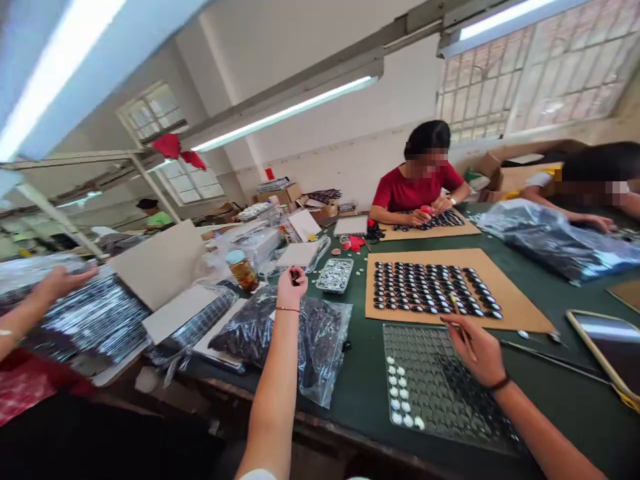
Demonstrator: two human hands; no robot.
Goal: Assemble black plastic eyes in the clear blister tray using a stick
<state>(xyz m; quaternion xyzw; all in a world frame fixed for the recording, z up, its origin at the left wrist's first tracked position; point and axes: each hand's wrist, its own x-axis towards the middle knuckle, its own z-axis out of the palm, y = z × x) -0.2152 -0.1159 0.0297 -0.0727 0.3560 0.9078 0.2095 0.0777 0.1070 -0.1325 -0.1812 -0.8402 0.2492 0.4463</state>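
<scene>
My left hand (293, 285) is raised over a clear plastic bag (320, 340) of small dark pieces, its fingers curled around a few of them. My right hand (477, 353) pinches a thin wooden stick (461, 323) with a yellow tip, above the right part of a clear plastic tray (425, 367). White round discs (400, 393) sit in the cells along that tray's left side. Just beyond it lies a cardboard sheet (515, 307) with rows of black oval pieces (430, 287), each with a light spot.
A clear box of white discs (335, 275) and a jar (242, 270) stand past my left hand. Long tweezers (555, 360) and a phone (607, 340) lie at right. Two co-workers sit across the table; another person's hand (63, 283) reaches in at left beside stacked sheets (100, 320).
</scene>
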